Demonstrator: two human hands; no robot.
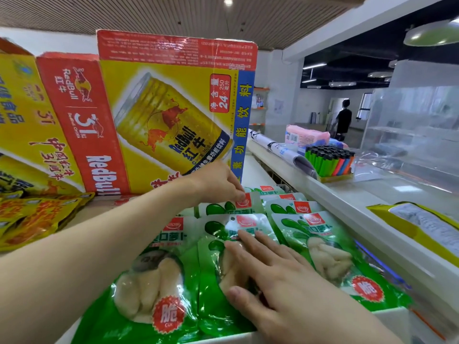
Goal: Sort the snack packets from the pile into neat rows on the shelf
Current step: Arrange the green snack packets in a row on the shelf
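Green and white snack packets (154, 281) lie in overlapping rows on the white shelf (387, 316) in front of me. My left hand (221, 182) reaches to the back of the rows, and its fingertips touch the top edge of a far packet (231, 206) near its red logo. Straight fingers of my right hand (270, 271) lie flat on the middle packet (223, 247), pressing it down. The rightmost row of packets (325, 247) runs beside the hand, untouched.
Tall yellow and red Red Bull cartons (173, 112) stand directly behind the rows. Orange and yellow packets (37, 219) lie at the left. A white counter (347, 202) on the right carries a box of lighters (330, 160) and a yellow bag (427, 229). A person stands far back.
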